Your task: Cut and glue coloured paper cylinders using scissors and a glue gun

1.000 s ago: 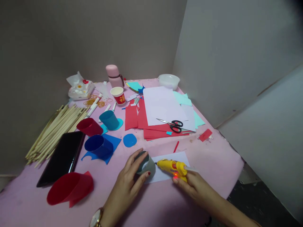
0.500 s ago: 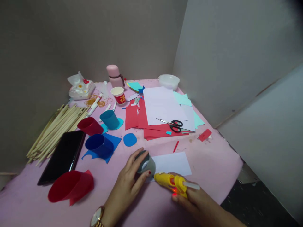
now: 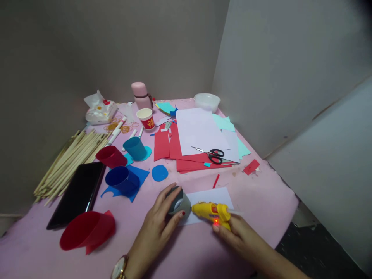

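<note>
My left hand [image 3: 162, 217] is wrapped round a grey paper tube [image 3: 183, 205], which stands upright on a white sheet of paper [image 3: 222, 195]. In my right hand [image 3: 236, 230] is a yellow glue gun [image 3: 209, 210] with a red light glowing on it. Its nozzle points left, at the lower right side of the tube; I cannot tell if it touches. A glue stick [image 3: 236, 212] pokes out of the gun's back end. Left of my hands are a dark blue paper tube [image 3: 123, 180] on blue paper and a flat blue disc [image 3: 159, 173].
Red tubes [image 3: 87, 231], a teal tube [image 3: 136, 149], a tablet [image 3: 77, 193] and wooden sticks [image 3: 72, 159] lie left. Scissors [image 3: 215, 155] rest on stacked red and white paper [image 3: 197, 131]. Behind stand a paper cup [image 3: 146, 119], a pink flask [image 3: 142, 96] and a white bowl [image 3: 207, 101].
The glue gun in my right hand has shifted up and away along the tube's right side, from its near edge. My left hand keeps its hold on the grey tube.
</note>
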`<act>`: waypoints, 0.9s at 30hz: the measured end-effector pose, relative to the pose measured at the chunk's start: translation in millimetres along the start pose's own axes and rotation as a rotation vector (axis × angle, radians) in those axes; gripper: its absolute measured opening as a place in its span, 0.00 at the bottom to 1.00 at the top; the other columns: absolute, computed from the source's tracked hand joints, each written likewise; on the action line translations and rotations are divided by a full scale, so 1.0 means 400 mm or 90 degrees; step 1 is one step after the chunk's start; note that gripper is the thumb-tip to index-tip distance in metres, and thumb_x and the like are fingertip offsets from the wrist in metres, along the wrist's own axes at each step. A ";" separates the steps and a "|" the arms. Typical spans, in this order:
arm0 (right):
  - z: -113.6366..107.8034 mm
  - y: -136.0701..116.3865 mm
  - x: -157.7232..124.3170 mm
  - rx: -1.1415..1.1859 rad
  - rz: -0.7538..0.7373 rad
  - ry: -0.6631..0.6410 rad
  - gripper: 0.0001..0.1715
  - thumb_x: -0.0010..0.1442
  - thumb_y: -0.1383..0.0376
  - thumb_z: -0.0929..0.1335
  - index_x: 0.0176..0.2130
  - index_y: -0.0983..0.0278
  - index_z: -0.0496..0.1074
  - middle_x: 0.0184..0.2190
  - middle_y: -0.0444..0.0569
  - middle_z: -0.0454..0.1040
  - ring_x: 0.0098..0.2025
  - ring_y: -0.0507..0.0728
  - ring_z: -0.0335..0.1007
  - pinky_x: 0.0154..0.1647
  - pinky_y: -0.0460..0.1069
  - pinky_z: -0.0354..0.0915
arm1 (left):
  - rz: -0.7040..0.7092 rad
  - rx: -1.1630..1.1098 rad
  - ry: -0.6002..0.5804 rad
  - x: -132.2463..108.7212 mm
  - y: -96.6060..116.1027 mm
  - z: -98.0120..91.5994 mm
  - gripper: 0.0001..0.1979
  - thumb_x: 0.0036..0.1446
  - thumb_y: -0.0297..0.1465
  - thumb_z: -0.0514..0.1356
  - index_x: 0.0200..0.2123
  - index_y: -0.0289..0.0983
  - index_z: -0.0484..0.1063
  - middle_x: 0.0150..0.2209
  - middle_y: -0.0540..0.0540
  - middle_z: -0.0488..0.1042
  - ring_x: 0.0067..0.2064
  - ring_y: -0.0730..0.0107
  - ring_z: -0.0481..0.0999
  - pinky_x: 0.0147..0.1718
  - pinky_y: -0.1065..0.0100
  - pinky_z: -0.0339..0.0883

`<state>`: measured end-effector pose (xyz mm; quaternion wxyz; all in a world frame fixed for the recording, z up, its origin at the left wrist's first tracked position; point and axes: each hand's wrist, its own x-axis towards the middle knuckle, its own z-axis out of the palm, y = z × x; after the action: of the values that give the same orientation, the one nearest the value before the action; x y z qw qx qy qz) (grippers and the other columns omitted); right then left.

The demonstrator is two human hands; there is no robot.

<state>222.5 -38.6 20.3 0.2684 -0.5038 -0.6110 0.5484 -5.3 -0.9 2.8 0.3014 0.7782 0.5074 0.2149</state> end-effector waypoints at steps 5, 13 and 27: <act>0.007 0.009 0.009 0.020 0.011 0.045 0.16 0.63 0.61 0.62 0.48 0.61 0.72 0.39 0.49 0.76 0.40 0.59 0.71 0.43 0.51 0.66 | -0.003 0.005 0.005 -0.001 -0.002 -0.002 0.22 0.64 0.35 0.49 0.61 0.45 0.53 0.63 0.42 0.56 0.64 0.63 0.57 0.61 0.55 0.54; -0.002 0.061 -0.008 0.089 0.109 0.113 0.21 0.61 0.49 0.61 0.28 0.63 0.63 0.22 0.43 0.63 0.25 0.53 0.60 0.27 0.47 0.59 | 0.046 0.074 0.003 0.003 0.013 -0.001 0.24 0.62 0.35 0.52 0.61 0.43 0.52 0.63 0.38 0.58 0.63 0.59 0.60 0.58 0.54 0.60; -0.018 0.052 -0.035 0.163 0.116 0.156 0.27 0.57 0.43 0.62 0.26 0.62 0.64 0.21 0.43 0.64 0.25 0.53 0.60 0.27 0.49 0.60 | 0.153 0.270 0.006 -0.008 0.028 -0.003 0.31 0.58 0.39 0.56 0.63 0.42 0.50 0.67 0.30 0.47 0.64 0.47 0.58 0.53 0.49 0.65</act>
<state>240.3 -50.9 5.8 0.3521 -0.5817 -0.4507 0.5784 0.1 -7.1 11.2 0.1009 0.8778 0.4465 0.1414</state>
